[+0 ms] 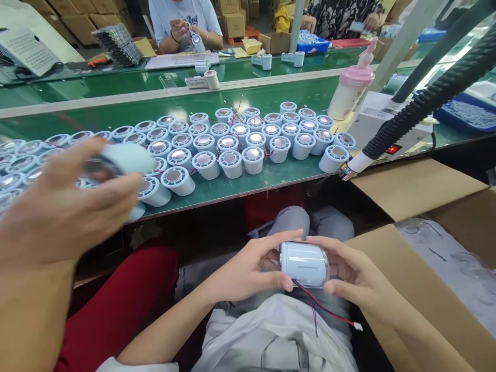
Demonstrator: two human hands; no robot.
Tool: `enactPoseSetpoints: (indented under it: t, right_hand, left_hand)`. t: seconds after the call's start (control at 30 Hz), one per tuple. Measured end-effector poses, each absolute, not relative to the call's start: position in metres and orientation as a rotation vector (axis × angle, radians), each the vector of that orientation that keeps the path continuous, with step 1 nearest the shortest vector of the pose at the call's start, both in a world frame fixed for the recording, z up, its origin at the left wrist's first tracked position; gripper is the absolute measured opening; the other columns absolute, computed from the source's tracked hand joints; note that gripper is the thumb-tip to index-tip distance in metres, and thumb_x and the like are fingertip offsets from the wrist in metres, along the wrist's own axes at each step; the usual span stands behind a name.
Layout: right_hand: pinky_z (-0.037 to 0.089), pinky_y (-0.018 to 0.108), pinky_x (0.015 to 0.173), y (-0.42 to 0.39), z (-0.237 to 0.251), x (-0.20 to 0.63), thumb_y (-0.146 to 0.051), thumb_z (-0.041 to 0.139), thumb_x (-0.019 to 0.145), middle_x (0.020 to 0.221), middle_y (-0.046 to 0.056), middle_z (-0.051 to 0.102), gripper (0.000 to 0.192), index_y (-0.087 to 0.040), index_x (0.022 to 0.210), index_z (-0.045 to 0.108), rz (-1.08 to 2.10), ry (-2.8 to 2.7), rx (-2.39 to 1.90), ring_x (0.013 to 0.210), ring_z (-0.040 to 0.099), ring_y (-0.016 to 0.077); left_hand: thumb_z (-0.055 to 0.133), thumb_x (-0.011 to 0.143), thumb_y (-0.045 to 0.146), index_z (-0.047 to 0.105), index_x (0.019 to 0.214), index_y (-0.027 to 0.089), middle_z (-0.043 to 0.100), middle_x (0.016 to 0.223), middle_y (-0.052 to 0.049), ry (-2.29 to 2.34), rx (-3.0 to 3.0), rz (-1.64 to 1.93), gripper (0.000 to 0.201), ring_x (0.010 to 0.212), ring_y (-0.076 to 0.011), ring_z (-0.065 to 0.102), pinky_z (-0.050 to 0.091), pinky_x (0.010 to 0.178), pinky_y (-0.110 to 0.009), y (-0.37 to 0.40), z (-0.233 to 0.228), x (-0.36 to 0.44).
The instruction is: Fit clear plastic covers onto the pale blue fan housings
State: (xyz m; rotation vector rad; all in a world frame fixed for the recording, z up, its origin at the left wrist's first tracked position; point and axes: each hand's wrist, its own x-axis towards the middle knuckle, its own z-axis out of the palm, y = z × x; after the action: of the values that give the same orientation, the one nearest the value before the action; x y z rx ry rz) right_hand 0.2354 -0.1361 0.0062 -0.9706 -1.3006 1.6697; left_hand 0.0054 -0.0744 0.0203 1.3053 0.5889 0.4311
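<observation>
- Left hand (pixel 248 271): fingers curled round the left end of a white cylindrical housing (pixel 304 263), thumb on top, closed firmly on it.
- Right hand (pixel 354 274): fingers wrapped round the housing's right end (the clear-rimmed end), likewise closed on it.
- White cylindrical housing: held on its side between both hands, over the lap and below the near edge of the bench.
- Wires (pixel 315 302): one red and one blue lead hang from the housing's underside and end in a small white connector (pixel 358 326).
- Co-worker's hand (pixel 65 206): large and blurred at the left, gripping a pale blue part (pixel 126 157) (detail unreadable).
- Green conveyor belt (pixel 294 175): carries crowded rows of similar white units (pixel 230 163), metal discs facing up.
- Pink-capped bottle (pixel 351 85): stands upright at the right end of the rows.
- Black corrugated hose (pixel 426 98): slants down to the belt's near edge.
- Cardboard box (pixel 406 289): open, just right of the right hand, with clear plastic pieces inside.
</observation>
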Motion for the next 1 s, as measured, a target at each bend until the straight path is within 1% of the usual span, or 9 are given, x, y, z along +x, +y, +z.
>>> enactPoseSetpoints:
  t: [0.17,0.33,0.5,0.6,0.67,0.77,0.83,0.93,1.0]
  right_hand:
    - [0.056,0.025,0.084,-0.134,0.003,0.229,-0.034,0.070,0.085,0.120,0.000,0.067,0.042,-0.040,0.125,0.059,1.829,-1.010,-0.958,0.101,0.066,0.0174]
    - [0.057,0.028,0.081,-0.135,-0.002,0.227,-0.032,0.080,0.075,0.097,0.001,0.075,0.046,-0.037,0.118,0.066,1.834,-0.981,-1.070,0.089,0.069,0.0182]
    - [0.058,0.027,0.074,-0.130,-0.006,0.225,-0.043,0.083,0.067,0.101,0.004,0.073,0.050,-0.029,0.112,0.068,1.887,-0.937,-1.084,0.087,0.069,0.0198]
    - [0.058,0.024,0.060,-0.130,-0.006,0.223,-0.050,0.073,0.077,0.088,0.002,0.072,0.046,-0.026,0.115,0.061,1.982,-0.898,-1.056,0.067,0.070,0.0157]
    - [0.056,0.023,0.056,-0.131,-0.005,0.220,-0.053,0.066,0.083,0.080,0.000,0.070,0.044,-0.025,0.115,0.055,2.019,-0.850,-1.082,0.056,0.069,0.0138]
    - [0.051,0.019,0.046,-0.135,-0.003,0.213,-0.061,0.054,0.087,0.069,-0.001,0.066,0.045,-0.022,0.111,0.051,2.039,-0.813,-1.111,0.049,0.066,0.0126]
    - [0.048,0.019,0.041,-0.134,-0.006,0.212,-0.066,0.042,0.090,0.069,0.002,0.065,0.051,-0.020,0.110,0.051,2.059,-0.877,-1.121,0.047,0.064,0.0137]
    - [0.051,0.025,0.047,-0.117,-0.015,0.225,-0.065,0.039,0.091,0.088,0.009,0.067,0.052,-0.019,0.112,0.052,1.697,-1.099,-1.262,0.062,0.067,0.0179]
    - [0.056,0.033,0.070,-0.093,-0.020,0.244,-0.058,0.052,0.088,0.111,0.012,0.062,0.046,-0.021,0.116,0.051,1.127,-1.158,-1.394,0.091,0.066,0.0224]
  left_hand:
    - [0.078,0.072,0.024,0.044,0.140,0.032,0.045,0.144,-0.008,0.593,1.398,0.458,0.077,0.128,-0.0281,0.048,0.046,0.102,-0.039,-0.075,0.019,0.000]
    - [0.077,0.073,0.019,0.040,0.142,0.032,0.050,0.139,-0.008,0.567,1.199,0.431,0.079,0.122,-0.0253,0.054,0.046,0.102,-0.040,-0.078,0.011,-0.002]
    - [0.082,0.067,0.028,0.040,0.142,0.030,0.056,0.132,-0.009,0.594,1.028,0.410,0.086,0.113,-0.0243,0.058,0.048,0.094,-0.035,-0.086,0.002,0.002]
    - [0.077,0.068,0.049,0.035,0.145,0.025,0.062,0.123,-0.013,0.629,0.934,0.420,0.091,0.105,-0.0264,0.061,0.049,0.088,-0.039,-0.091,0.001,0.003]
    - [0.075,0.067,0.054,0.033,0.146,0.025,0.059,0.127,-0.015,0.680,1.020,0.436,0.095,0.109,-0.0292,0.059,0.046,0.093,-0.044,-0.092,0.003,0.002]
    - [0.085,0.060,0.039,0.039,0.143,0.030,0.049,0.140,-0.011,0.736,1.262,0.469,0.095,0.122,-0.0307,0.050,0.040,0.103,-0.045,-0.092,0.009,-0.001]
    - [0.086,0.060,0.028,0.047,0.137,0.030,0.050,0.137,-0.010,0.741,1.320,0.487,0.086,0.119,-0.0285,0.053,0.044,0.100,-0.042,-0.092,0.012,-0.001]
    - [0.083,0.064,0.024,0.049,0.131,0.024,0.057,0.123,-0.011,0.754,1.277,0.485,0.075,0.107,-0.0251,0.060,0.050,0.092,-0.039,-0.091,0.013,0.001]
    - [0.083,0.063,0.024,0.047,0.130,0.022,0.059,0.119,-0.011,0.767,1.238,0.489,0.076,0.106,-0.0250,0.060,0.051,0.089,-0.038,-0.089,0.012,0.004]
